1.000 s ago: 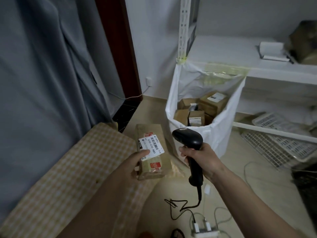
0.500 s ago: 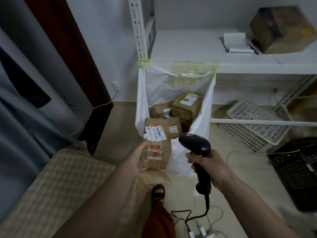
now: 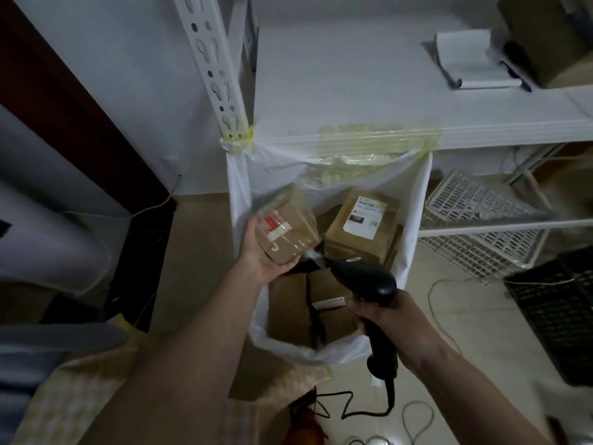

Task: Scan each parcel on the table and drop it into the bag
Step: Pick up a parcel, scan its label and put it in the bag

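Parcel (image 3: 285, 226) sits tilted in the left grip (image 3: 266, 252) over the bag (image 3: 414, 220), right grip (image 3: 385, 313) clasping the scanner (image 3: 369, 281)

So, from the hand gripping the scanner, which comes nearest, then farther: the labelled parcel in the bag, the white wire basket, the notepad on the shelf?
From the right hand:
1. Labelled parcel, in the bag, just beyond.
2. White wire basket, under the shelf, to the right.
3. Notepad, up on the shelf.

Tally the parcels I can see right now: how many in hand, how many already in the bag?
In the left hand: 1 parcel
Visible in the white bag: 3, the labelled parcel and two lower parcels; others may be hidden
Total: 4
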The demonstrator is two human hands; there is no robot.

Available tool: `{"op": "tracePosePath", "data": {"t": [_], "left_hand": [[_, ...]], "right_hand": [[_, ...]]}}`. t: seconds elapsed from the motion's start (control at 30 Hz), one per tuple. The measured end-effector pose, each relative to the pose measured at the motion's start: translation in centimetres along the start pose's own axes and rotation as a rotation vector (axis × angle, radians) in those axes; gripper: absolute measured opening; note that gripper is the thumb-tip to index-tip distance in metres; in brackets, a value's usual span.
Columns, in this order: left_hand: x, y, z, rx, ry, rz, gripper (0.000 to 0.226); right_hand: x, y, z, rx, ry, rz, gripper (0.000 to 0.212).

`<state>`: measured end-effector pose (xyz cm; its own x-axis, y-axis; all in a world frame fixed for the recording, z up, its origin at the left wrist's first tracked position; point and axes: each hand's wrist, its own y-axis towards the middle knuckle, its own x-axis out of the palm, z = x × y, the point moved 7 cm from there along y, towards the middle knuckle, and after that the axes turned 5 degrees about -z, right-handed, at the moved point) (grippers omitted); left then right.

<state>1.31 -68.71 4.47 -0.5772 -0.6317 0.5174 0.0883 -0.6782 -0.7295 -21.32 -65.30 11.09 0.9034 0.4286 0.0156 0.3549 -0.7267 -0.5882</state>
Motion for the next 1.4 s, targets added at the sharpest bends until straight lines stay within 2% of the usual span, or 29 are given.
{"op": "tracePosePath", "data": {"t": [0.3, 0.4, 0.5, 0.6, 0.67, 0.8, 0.97, 1.03, 1.1, 1.17, 1.27, 1.4], "left_hand": [[-2.5, 5.8, 2.0, 0.010, -0.237, 0.224, 0.057], [-3.0, 6.5, 1.2, -0.035, -0.353, 0.238, 0.060], [-3.6, 6.2, 0.5, -0.065, -0.313, 0.251, 0.061], [-3.6, 4.3, -0.2, -0.072, -0.213, 0.249, 0.044], [-3.9, 3.0, -0.5, -0.073, -0.120, 0.256, 0.027], [-5.5, -0.2, -1.2, -0.069, 0.139, 0.282, 0.042], [-7.6, -5.2, -0.8, 0.082, 0.517, 0.336, 0.030], [-7.9, -8.3, -0.4, 0.197, 0.804, 0.369, 0.029], [-8.0, -12.4, -0.6, 0.320, 1.201, 0.430, 0.026], [-8.7, -16.8, -2.1, 0.376, 1.465, 0.495, 0.021], [-11.0, -22.4, -5.6, 0.356, 1.602, 0.581, 0.031], [-15.8, -29.5, -11.3, 0.290, 1.554, 0.651, 0.037]], "right_hand": [[1.6, 5.1, -0.4, 0.056, -0.046, -0.003, 0.009], [2.3, 5.6, -0.5, 0.052, -0.068, -0.017, 0.007], [3.1, 5.5, -0.7, 0.053, -0.072, -0.038, 0.005], [3.6, 5.0, -0.9, 0.053, -0.080, -0.032, 0.006], [4.3, 4.7, -1.0, 0.044, -0.105, -0.050, 0.008], [6.2, 3.4, -1.3, 0.019, -0.115, -0.145, 0.009], [8.1, 0.2, -1.3, -0.037, -0.144, -0.251, 0.012], [8.7, -1.7, -0.9, -0.047, -0.152, -0.286, 0.012], [9.3, -4.2, -0.3, -0.064, -0.150, -0.325, 0.014], [9.8, -7.0, 0.4, -0.083, -0.157, -0.346, 0.020], [10.8, -11.8, 2.1, -0.100, -0.173, -0.411, 0.020], [12.4, -17.8, 5.1, -0.139, -0.265, -0.499, 0.010]]}}
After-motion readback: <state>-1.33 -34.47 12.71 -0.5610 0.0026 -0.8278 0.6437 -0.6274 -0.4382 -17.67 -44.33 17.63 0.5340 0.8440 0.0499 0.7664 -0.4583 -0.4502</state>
